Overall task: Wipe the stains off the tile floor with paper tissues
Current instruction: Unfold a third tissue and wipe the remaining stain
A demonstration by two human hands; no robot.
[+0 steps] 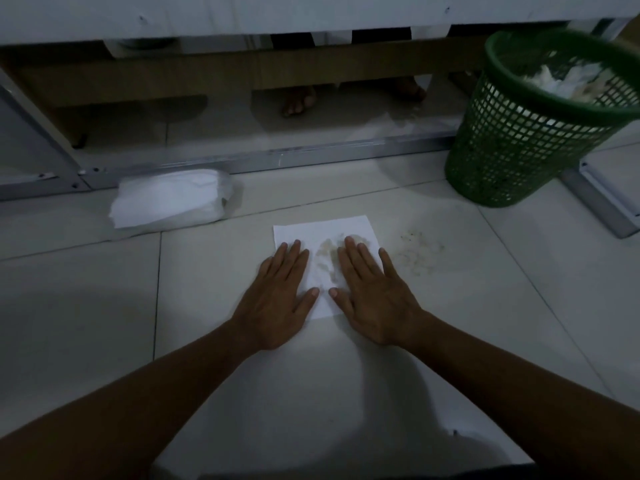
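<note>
Hands flat, fingers straight: left (277,299), right (375,296), pressed on tissue (322,237) spread over tiles (86,306). Tissue blotched between them. Stain (417,252) just right; bin (533,123) beyond.

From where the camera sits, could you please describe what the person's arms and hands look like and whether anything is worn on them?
Both forearms are bare, with no sleeves in view. The left hand and right hand wear no gloves, and no rings, watch or bracelet show.
</note>
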